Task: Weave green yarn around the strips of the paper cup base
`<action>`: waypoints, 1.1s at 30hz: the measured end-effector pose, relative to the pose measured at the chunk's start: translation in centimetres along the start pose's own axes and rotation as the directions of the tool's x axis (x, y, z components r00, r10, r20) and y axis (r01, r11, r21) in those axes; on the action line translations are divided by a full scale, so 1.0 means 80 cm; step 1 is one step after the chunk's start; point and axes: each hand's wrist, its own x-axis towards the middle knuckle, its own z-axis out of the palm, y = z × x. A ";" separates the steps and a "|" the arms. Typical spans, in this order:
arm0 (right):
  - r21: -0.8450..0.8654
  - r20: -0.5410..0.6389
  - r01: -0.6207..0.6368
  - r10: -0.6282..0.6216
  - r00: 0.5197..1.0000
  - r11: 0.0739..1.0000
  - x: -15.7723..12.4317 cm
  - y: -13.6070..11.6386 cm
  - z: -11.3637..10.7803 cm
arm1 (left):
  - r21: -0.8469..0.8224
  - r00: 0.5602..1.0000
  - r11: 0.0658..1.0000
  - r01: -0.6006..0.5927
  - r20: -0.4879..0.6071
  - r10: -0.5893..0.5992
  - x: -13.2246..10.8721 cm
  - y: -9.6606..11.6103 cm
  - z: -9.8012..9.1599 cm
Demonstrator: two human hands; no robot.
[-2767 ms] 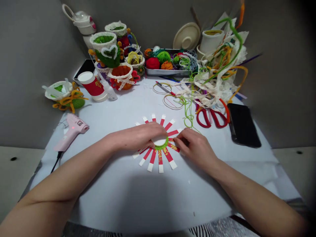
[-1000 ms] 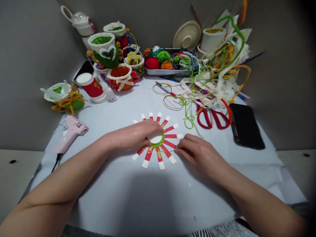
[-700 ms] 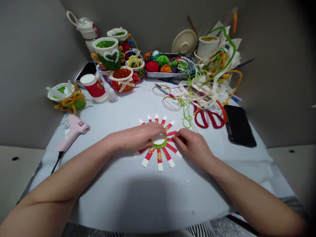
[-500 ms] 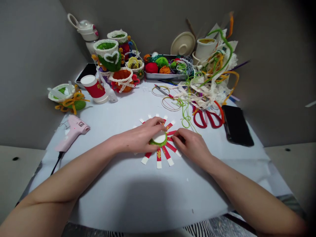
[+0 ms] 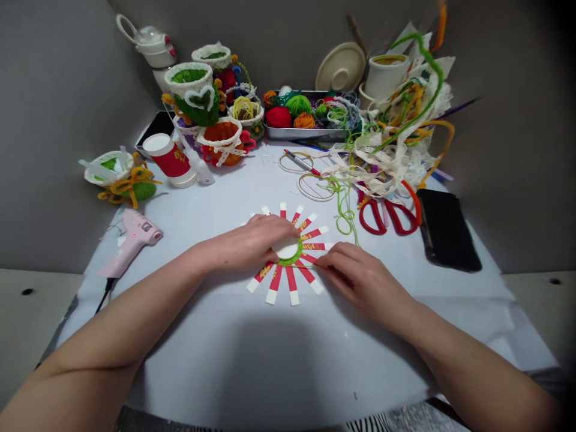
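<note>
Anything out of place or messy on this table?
Yes: the heap of lace and pipe cleaners at back right spills over the red scissors, and a green yarn strand trails loose from it to the cut-open cup. The pink glue gun lies on its side, left.

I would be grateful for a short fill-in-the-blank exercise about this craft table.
The left hand presses on the fanned paper strips, whose hub is ringed with yarn coloured ____.
The corded glue gun is coloured ____.
The black phone lies just right of the red-handled ____.
Missing words: green; pink; scissors.
</note>
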 end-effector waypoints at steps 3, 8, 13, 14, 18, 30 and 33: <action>-0.046 0.118 0.047 -0.041 0.992 0.998 -0.008 -0.008 -0.005 | 0.000 1.000 1.000 0.010 0.001 -0.010 0.001 0.002 -0.002; -0.114 0.249 0.160 -0.128 0.960 0.980 -0.017 -0.021 -0.007 | 0.000 1.000 1.000 0.007 0.012 -0.007 0.001 0.003 -0.005; -0.179 0.315 0.212 -0.148 0.937 0.961 -0.023 -0.027 -0.005 | -0.006 1.000 1.000 0.013 0.015 -0.013 0.000 0.002 -0.005; -0.202 0.313 0.204 -0.134 0.940 0.958 -0.024 -0.026 -0.006 | -0.005 1.000 1.000 0.013 0.015 -0.013 0.000 0.002 -0.005; -0.295 0.234 0.103 -0.033 0.972 0.950 -0.024 -0.017 -0.009 | -0.002 1.000 1.000 0.000 0.009 0.000 0.001 0.003 -0.005; -0.092 0.039 -0.128 0.132 0.990 0.987 0.000 0.012 0.001 | -0.010 0.997 0.997 -0.072 0.018 0.073 -0.001 0.002 -0.001; -0.084 -0.080 -0.218 0.212 0.974 0.972 0.006 0.017 0.012 | -0.019 0.995 0.995 -0.096 0.027 0.096 -0.001 0.001 0.002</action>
